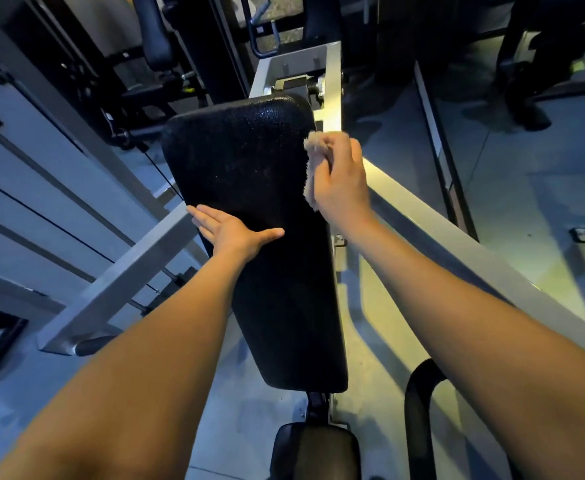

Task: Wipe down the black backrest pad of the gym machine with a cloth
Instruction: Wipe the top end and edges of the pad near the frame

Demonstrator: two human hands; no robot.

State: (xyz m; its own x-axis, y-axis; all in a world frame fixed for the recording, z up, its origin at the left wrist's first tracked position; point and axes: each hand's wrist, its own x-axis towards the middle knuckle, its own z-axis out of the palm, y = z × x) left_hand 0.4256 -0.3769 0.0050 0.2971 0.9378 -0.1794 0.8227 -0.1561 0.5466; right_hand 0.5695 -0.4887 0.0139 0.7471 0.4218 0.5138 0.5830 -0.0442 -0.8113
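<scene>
The black backrest pad (249,161) runs long and textured down the middle of the view, from the machine's top frame toward me. My left hand (230,230) lies flat on the pad's left edge, fingers straight and thumb spread to the right. My right hand (339,178) grips a crumpled beige cloth (315,147) and holds it against the pad's upper right edge. Part of the cloth is hidden under my fingers.
Grey steel frame bars (422,216) flank the pad on both sides. A black seat pad (315,452) sits below the backrest, with a curved black handle (419,410) to its right. Other dark gym machines (156,39) stand behind. Cables (159,171) run at left.
</scene>
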